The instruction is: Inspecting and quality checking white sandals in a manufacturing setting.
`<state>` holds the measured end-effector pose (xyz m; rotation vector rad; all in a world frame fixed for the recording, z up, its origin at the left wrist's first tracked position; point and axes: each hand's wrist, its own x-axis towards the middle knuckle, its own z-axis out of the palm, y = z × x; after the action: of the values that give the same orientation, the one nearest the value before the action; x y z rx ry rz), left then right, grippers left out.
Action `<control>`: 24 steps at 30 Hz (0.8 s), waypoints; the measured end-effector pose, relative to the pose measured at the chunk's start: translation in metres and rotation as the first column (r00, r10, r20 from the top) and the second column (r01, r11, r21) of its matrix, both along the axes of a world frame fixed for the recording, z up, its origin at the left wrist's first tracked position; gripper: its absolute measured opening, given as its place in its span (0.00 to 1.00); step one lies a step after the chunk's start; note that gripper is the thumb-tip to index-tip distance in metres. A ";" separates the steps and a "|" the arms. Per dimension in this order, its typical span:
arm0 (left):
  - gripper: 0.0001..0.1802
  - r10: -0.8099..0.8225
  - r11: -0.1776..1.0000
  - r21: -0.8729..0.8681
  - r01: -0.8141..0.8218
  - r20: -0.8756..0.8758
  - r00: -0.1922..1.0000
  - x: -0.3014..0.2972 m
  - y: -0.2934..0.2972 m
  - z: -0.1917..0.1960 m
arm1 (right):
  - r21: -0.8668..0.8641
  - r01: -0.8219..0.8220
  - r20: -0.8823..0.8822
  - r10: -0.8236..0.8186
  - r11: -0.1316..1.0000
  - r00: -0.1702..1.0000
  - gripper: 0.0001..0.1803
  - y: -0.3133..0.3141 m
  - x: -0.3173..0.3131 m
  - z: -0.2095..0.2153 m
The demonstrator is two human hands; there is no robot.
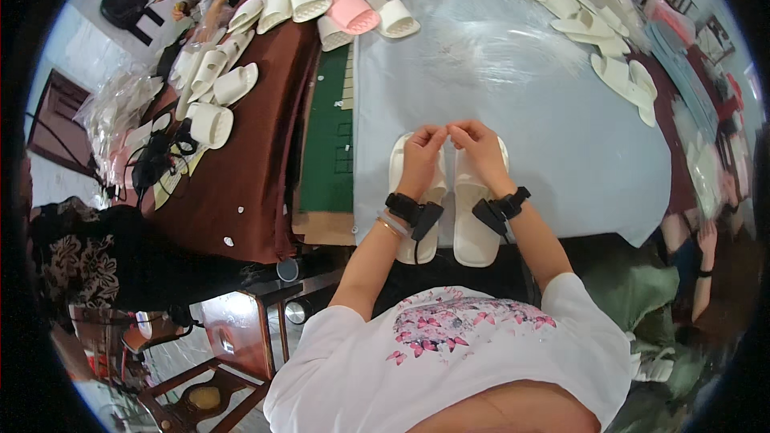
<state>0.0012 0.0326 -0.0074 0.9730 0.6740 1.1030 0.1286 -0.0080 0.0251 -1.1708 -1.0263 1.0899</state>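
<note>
Two cream-white slippers lie side by side on the pale blue cloth, heels toward me: the left slipper [426, 245] and the right slipper [476, 242]. Over the left one's strap is my left hand [420, 156], its fingers pinched together. My right hand [479, 152], also closed, is over the other strap, and the fingertips of both hands nearly meet between the slippers. Whatever the fingers hold, if anything, is too small or hidden. Both straps are largely covered by my hands. Black bands with small devices circle my wrists.
The blue-covered table [577, 160] carries clear plastic film [513, 52] and more white slippers [626, 84] at far right. A pink slipper [353, 10] stands among white ones at far left. A brown-covered table [257, 160] and wooden chair [241, 337] are left. Other people's hands work beyond.
</note>
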 end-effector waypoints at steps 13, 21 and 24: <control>0.06 -0.050 0.998 -0.040 0.054 0.084 0.995 -0.003 0.002 -0.005 | -0.084 -0.102 0.020 0.104 0.991 0.994 0.10 0.006 0.004 0.000; 0.13 0.210 0.959 0.221 -0.177 -0.134 0.969 0.009 -0.004 0.015 | -0.060 0.079 -0.266 -0.093 0.995 0.960 0.09 -0.001 0.010 -0.006; 0.18 0.426 0.863 0.413 -0.293 -0.280 0.860 -0.014 0.009 0.041 | -0.063 0.189 -0.358 -0.199 0.980 0.912 0.07 -0.008 0.037 -0.018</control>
<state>-0.0129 0.0416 0.0336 1.4268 1.0147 1.4314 0.1658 -0.0161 0.0071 -1.0187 -0.5951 1.1118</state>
